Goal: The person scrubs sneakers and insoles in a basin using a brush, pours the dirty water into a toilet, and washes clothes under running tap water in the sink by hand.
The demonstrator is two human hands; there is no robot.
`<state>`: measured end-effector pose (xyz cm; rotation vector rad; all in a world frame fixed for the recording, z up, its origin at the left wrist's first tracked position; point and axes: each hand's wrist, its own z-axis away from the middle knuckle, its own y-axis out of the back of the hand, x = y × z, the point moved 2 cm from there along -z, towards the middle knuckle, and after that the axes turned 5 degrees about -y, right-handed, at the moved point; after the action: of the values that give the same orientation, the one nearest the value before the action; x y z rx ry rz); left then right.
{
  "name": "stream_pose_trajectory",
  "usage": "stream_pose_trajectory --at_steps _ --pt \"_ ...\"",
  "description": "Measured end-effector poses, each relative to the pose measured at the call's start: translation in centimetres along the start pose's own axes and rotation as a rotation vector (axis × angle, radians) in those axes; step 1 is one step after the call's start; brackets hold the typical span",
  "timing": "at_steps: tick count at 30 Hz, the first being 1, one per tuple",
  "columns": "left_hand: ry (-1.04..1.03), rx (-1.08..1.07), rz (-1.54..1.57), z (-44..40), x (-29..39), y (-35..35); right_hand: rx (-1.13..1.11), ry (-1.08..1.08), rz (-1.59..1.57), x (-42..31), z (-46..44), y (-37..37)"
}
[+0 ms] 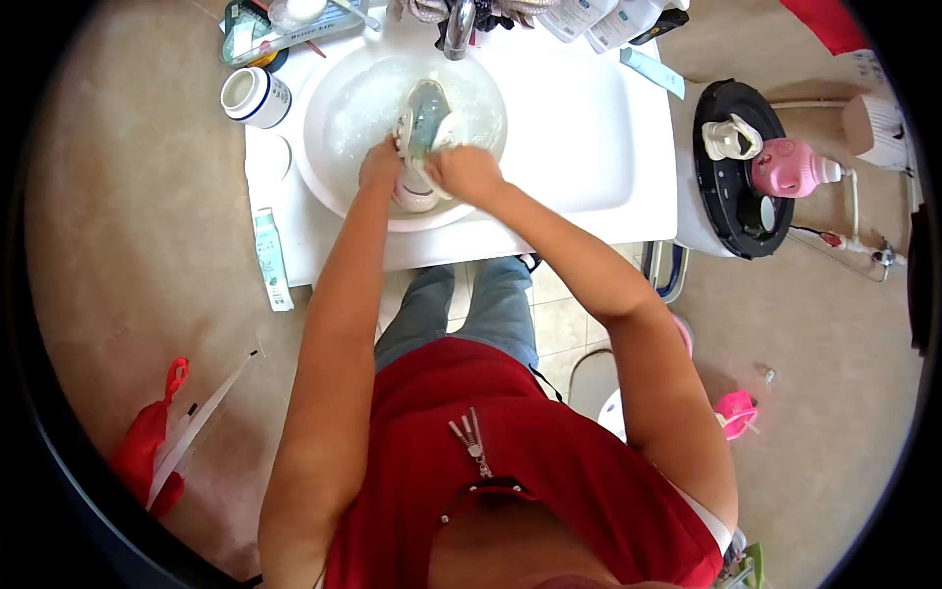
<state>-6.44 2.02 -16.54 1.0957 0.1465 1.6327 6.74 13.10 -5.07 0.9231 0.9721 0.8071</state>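
Note:
A white basin [322,108] of cloudy, sudsy water sits in the sink area below the metal faucet [459,31]. In it lies a light-coloured shoe [428,116], its dark greyish opening towards the faucet. My left hand [382,164] is closed on the shoe's left side, fingertips partly hidden. On the right side, my right hand [465,174] is closed around a pale, wet item against the shoe; whether this is a cloth or part of the shoe is unclear.
Left of the basin stand a white jar [256,97] and a light-green tube [272,259]. Bottles [589,18] line the back. At right, a black round lid [724,201] bears another white shoe [732,138] and a pink jug [783,168].

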Motion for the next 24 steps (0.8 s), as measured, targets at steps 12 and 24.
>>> stream_pose_trajectory --at_steps 12,24 --pt "0.044 0.068 -0.048 2.0 1.9 -0.1 0.092 -0.172 0.106 0.3 -6.6 -0.6" --pt "0.043 0.087 -0.085 2.9 2.7 1.0 0.216 -0.104 0.219 -0.3 -5.3 -2.6"
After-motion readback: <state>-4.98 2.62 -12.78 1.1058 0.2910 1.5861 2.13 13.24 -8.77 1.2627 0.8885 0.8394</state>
